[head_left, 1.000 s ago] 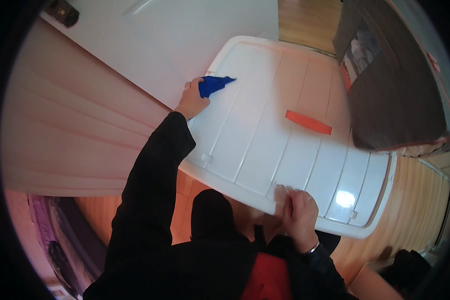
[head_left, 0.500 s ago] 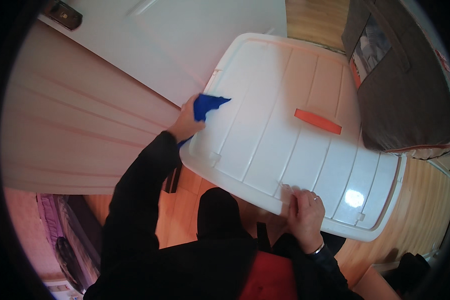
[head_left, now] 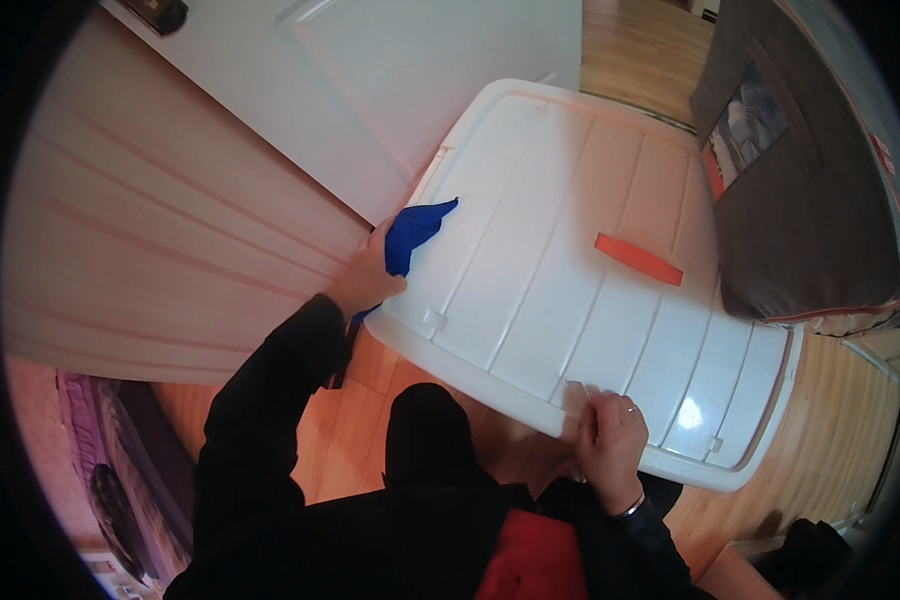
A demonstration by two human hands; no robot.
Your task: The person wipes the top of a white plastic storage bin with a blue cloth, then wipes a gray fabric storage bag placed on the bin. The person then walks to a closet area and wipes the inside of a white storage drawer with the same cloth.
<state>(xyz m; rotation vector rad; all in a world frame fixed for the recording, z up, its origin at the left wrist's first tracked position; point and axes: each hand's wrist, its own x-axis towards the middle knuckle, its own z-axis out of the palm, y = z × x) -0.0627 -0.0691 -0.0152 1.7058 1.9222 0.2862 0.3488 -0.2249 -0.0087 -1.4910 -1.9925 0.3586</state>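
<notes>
A white plastic storage box lid [head_left: 530, 250] with raised ribs and an orange-red strip [head_left: 638, 260] lies in front of me. My left hand [head_left: 365, 272] is closed on a blue cloth [head_left: 413, 238] at the lid's left rim; one corner of the cloth lies over the top. At the near rim, my right hand [head_left: 610, 440] has its fingers curled together, with a ring and a metal band at the wrist. Something pale and see-through shows by its fingertips, but I cannot make out what it is.
A dark grey fabric storage bag [head_left: 810, 190] with a window stands against the box's right side. Behind on the left are a white door [head_left: 420, 90] and a pale pink curtain [head_left: 170, 240]. Wooden floor [head_left: 820, 410] lies around the box.
My left hand and the blue cloth have shifted slightly toward me along the left rim. The right hand stays at the near rim. The whole view has tilted a little.
</notes>
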